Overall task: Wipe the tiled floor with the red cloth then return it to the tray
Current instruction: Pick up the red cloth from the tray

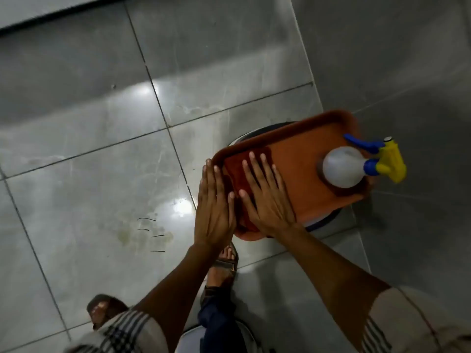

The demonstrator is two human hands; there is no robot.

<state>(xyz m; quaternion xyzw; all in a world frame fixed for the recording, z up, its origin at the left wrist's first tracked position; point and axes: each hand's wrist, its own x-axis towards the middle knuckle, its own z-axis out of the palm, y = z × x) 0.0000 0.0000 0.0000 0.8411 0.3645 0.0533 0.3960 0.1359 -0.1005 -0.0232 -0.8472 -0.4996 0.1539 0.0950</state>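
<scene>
The red cloth (235,171) lies folded flat in the left end of the orange-brown tray (300,159). My right hand (265,197) rests palm down on the cloth, fingers spread. My left hand (215,207) is flat with fingers together at the tray's left edge, against the side of the cloth. Neither hand grips anything. The grey tiled floor (102,174) stretches to the left, glossy, with a yellowish stain (142,233) and some dark marks.
A white spray bottle (344,166) with a blue and yellow trigger head stands at the tray's right end. The tray sits on a round stool (323,222). My sandalled feet (224,266) are below the tray. A grey tiled wall (407,59) rises on the right.
</scene>
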